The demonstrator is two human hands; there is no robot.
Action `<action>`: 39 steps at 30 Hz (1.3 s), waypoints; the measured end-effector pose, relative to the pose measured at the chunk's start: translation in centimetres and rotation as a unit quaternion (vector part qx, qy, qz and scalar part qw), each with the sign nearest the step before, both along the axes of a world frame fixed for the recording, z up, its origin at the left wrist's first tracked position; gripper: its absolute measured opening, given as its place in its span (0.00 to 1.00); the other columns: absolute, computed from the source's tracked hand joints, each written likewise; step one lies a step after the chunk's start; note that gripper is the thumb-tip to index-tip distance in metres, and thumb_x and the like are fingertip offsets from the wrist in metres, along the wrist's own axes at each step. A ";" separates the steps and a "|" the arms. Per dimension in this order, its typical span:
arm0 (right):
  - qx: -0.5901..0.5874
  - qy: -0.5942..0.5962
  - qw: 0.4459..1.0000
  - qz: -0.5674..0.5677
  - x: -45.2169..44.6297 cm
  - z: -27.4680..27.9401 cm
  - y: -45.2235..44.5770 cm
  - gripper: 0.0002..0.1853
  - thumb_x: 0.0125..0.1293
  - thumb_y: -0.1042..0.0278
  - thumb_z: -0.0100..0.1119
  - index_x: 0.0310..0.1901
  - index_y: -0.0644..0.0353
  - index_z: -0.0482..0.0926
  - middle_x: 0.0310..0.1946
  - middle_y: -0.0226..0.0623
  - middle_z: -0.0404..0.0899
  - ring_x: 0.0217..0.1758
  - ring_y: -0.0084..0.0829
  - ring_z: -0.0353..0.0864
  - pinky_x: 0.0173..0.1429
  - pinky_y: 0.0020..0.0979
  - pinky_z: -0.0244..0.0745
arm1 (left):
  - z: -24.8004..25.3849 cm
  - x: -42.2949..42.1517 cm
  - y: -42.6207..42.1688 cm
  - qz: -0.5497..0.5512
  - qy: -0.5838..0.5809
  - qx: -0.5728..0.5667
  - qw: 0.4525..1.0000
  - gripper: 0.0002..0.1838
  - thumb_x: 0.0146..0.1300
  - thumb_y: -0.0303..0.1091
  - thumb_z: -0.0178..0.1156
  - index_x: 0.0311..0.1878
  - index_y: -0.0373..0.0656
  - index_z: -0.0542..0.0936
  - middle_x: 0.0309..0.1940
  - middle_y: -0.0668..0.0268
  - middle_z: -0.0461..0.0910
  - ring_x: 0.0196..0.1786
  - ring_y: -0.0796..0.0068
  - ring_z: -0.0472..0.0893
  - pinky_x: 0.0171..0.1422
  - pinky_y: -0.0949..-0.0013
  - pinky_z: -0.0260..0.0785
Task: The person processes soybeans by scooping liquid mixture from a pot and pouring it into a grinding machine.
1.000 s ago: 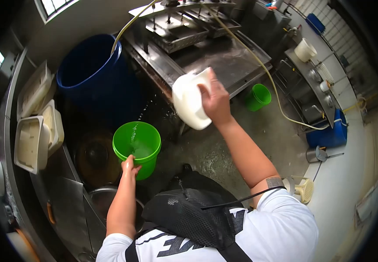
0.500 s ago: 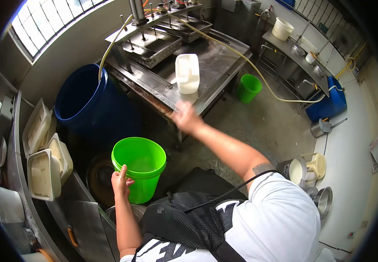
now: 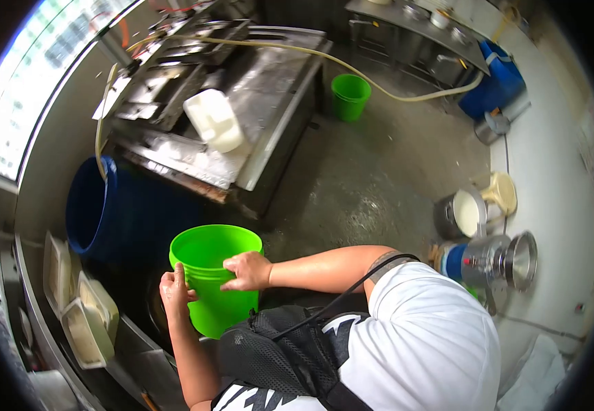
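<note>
A bright green bucket [image 3: 218,312] is upright in front of my body. My left hand [image 3: 176,293] grips its left side near the rim, thumb raised along the outer wall. At the bucket's near right side is my right hand [image 3: 249,271], its fingers bent against the wall just below the rim. The bucket's bottom inside is hidden from view. Beyond it, a white plastic container [image 3: 214,120] rests on the metal table [image 3: 276,85], away from both hands.
A large blue barrel [image 3: 91,209] with a hose stands left. Pale tubs [image 3: 84,332] lie at lower left. Farther off are a second green bucket [image 3: 350,97] and a blue container [image 3: 495,82]. A pot of white liquid [image 3: 458,214] and a metal machine [image 3: 485,260] stand right.
My right hand has left the white container on the table and come back to the green bucket. My left hand has kept its hold on the bucket. The view has turned rightward.
</note>
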State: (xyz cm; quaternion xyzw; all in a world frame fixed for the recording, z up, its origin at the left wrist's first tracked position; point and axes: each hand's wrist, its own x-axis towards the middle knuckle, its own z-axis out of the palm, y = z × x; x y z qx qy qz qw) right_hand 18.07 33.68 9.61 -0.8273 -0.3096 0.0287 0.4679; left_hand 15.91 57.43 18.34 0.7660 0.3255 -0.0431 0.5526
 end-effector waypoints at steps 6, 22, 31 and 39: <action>0.041 0.256 0.932 -0.252 9.1 -8.4 -19.9 0.31 0.54 0.38 0.80 0.37 0.64 0.89 0.35 0.46 0.90 0.38 0.35 0.90 0.46 0.38 0.84 | 2.4 2.6 -11.4 -0.177 -0.086 0.129 0.972 0.16 0.78 0.45 0.62 0.45 0.39 0.80 0.27 0.68 0.80 0.27 0.79 0.80 0.31 0.74 0.76; 0.229 0.155 0.898 -0.343 12.6 5.1 -54.5 0.33 0.58 0.42 0.78 0.51 0.68 0.87 0.42 0.46 0.91 0.42 0.33 0.92 0.51 0.35 0.86 | 3.6 10.5 -34.9 -0.288 -0.188 0.137 0.929 0.19 0.79 0.42 0.61 0.58 0.35 0.82 0.44 0.66 0.81 0.45 0.77 0.77 0.48 0.69 0.72; -0.205 -0.176 0.931 -0.247 10.3 -2.4 -48.2 0.23 0.62 0.40 0.70 0.41 0.55 0.84 0.38 0.33 0.86 0.48 0.36 0.86 0.58 0.43 0.74 | -5.8 20.1 -48.1 -0.271 0.212 -0.254 0.904 0.54 0.70 0.78 0.50 0.79 0.35 0.62 0.69 0.41 0.72 0.60 0.45 0.83 0.63 0.47 0.79; -0.262 -0.196 0.927 -0.185 15.3 -2.8 -59.3 0.24 0.60 0.46 0.73 0.51 0.54 0.85 0.44 0.33 0.85 0.55 0.34 0.84 0.69 0.47 0.67 | -19.0 31.2 -57.0 -0.364 0.169 -0.303 0.865 0.23 0.76 0.42 0.61 0.63 0.33 0.76 0.53 0.48 0.85 0.52 0.49 0.87 0.54 0.49 0.83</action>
